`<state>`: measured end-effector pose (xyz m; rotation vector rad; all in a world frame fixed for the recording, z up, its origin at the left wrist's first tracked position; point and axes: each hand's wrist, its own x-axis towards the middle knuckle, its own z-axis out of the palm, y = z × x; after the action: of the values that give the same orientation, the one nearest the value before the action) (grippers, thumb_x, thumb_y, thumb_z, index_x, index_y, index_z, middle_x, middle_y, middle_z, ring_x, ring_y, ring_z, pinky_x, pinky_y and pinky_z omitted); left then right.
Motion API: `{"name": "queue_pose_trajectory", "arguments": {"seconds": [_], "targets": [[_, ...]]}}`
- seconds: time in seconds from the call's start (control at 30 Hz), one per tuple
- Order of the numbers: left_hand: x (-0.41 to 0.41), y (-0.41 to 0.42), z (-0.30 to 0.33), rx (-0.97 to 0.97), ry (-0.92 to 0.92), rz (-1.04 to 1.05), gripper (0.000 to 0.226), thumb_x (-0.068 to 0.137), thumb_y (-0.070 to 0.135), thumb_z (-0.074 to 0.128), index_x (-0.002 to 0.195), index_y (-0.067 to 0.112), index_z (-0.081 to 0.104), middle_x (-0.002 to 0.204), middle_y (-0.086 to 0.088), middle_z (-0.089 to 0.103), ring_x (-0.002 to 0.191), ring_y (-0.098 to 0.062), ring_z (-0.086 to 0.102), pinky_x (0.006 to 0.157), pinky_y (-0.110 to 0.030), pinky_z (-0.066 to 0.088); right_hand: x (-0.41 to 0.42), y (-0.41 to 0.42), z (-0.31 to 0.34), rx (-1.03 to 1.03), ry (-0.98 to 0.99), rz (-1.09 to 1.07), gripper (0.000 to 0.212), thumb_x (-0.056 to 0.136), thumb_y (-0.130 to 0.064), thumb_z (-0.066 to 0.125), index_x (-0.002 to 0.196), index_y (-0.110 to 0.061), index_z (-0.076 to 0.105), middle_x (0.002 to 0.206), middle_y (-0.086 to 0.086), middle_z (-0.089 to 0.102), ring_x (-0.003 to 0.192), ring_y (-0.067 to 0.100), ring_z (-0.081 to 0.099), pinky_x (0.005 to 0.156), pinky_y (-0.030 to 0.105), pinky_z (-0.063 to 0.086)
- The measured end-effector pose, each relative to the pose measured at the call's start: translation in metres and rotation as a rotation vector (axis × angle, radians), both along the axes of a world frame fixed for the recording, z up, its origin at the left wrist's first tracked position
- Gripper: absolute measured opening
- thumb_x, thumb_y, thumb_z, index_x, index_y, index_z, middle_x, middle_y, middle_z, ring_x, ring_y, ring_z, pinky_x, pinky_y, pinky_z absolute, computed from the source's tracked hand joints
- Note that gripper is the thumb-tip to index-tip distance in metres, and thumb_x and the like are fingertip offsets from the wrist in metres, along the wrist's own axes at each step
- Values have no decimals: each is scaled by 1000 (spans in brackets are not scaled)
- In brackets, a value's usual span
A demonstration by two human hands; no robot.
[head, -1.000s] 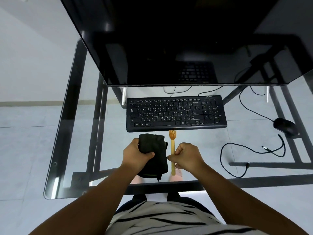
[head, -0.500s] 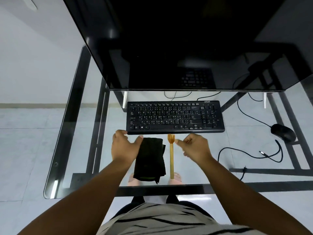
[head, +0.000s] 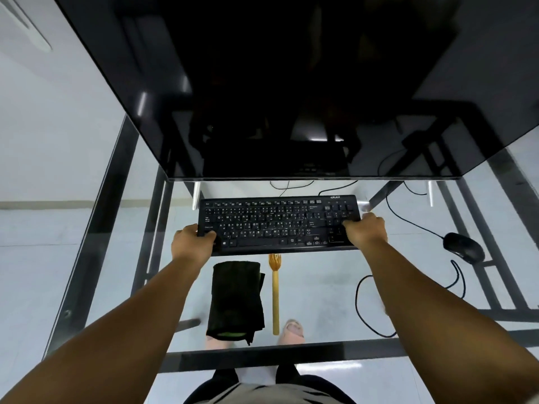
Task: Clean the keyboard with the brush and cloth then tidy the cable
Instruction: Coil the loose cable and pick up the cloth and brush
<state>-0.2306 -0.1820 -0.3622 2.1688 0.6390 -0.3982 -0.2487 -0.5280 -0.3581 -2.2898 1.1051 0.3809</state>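
Note:
A black keyboard (head: 277, 224) lies on the glass desk below the monitor. My left hand (head: 191, 243) grips its left end and my right hand (head: 366, 230) grips its right end. In front of it a folded black cloth (head: 236, 297) lies flat, and a wooden brush (head: 275, 293) lies beside it on the right, bristles pointing at the keyboard. A black cable (head: 360, 301) loops over the glass at the right, partly hidden behind my right forearm.
A large dark monitor (head: 277, 83) overhangs the back of the desk. A black mouse (head: 463, 247) with its own cord sits at the right. The glass desk (head: 116, 228) has a dark metal frame; its front edge is near my body.
Both hands let go of the cloth and the brush, which stay on the glass, and moved forward and outward to grip the two ends of the keyboard.

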Motion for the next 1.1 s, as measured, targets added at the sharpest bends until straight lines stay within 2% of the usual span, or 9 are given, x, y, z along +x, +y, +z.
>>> {"name": "queue_pose_trajectory", "arguments": {"seconds": [0.07, 0.13, 0.23, 0.3, 0.73, 0.83, 0.93, 1.0, 1.1], "targets": [[1, -3, 0, -9, -9, 12, 10, 91, 23, 58, 93, 19, 67, 96, -8, 68, 83, -27, 63, 77, -40, 56, 4, -7, -3, 24, 3, 37, 39, 90, -36, 53, 111, -3, 59, 116, 15, 55, 80, 28, 55, 65, 31, 42], [2, -7, 0, -14, -13, 35, 7, 91, 22, 58, 90, 20, 66, 93, -7, 69, 84, -27, 63, 77, -39, 56, 8, -14, -6, 61, -32, 33, 40, 91, -40, 51, 97, -3, 64, 100, 14, 63, 75, 26, 56, 58, 30, 39], [3, -8, -2, -12, -15, 64, 7, 89, 23, 60, 90, 20, 66, 94, -6, 69, 83, -27, 64, 76, -40, 56, 7, -19, -8, 98, -81, 24, 40, 93, -41, 50, 87, -4, 65, 79, 9, 62, 80, 30, 60, 65, 32, 43], [6, -7, -3, -27, -12, 71, 7, 88, 24, 60, 91, 20, 66, 97, -6, 68, 84, -27, 64, 79, -42, 57, 7, -21, -9, 116, -113, 32, 39, 94, -40, 51, 84, -5, 65, 72, 6, 59, 81, 31, 60, 69, 33, 44], [47, -18, 1, -59, -17, -2, 14, 84, 29, 62, 97, 25, 69, 100, -6, 66, 86, -27, 64, 80, -43, 59, 45, -38, -2, 203, -183, -35, 43, 93, -46, 54, 72, -8, 53, 67, 8, 52, 67, 26, 52, 67, 35, 42], [55, -19, 2, -33, -24, -14, 12, 84, 30, 62, 93, 24, 67, 104, -8, 63, 86, -28, 62, 74, -39, 56, 50, -37, -2, 218, -209, -44, 41, 93, -46, 55, 77, -8, 55, 67, 7, 51, 67, 26, 51, 66, 34, 41], [59, -19, 3, 12, -27, -36, 16, 85, 32, 63, 97, 22, 66, 105, -7, 60, 87, -28, 60, 69, -36, 48, 52, -35, -5, 243, -221, -60, 43, 92, -44, 57, 67, -11, 45, 61, 5, 45, 62, 24, 47, 63, 34, 39], [60, -19, 1, 26, -20, -49, 18, 85, 33, 63, 99, 21, 65, 106, -8, 60, 89, -28, 60, 72, -37, 49, 53, -34, -6, 245, -223, -61, 43, 92, -43, 57, 66, -11, 45, 60, 5, 45, 62, 25, 47, 63, 35, 39], [58, -19, -2, 20, -23, -49, 20, 84, 33, 65, 101, 21, 66, 109, -6, 55, 91, -29, 60, 82, -41, 52, 51, -34, -6, 256, -238, -54, 36, 93, -41, 58, 77, -9, 54, 69, 6, 53, 70, 26, 52, 68, 35, 43]]}}
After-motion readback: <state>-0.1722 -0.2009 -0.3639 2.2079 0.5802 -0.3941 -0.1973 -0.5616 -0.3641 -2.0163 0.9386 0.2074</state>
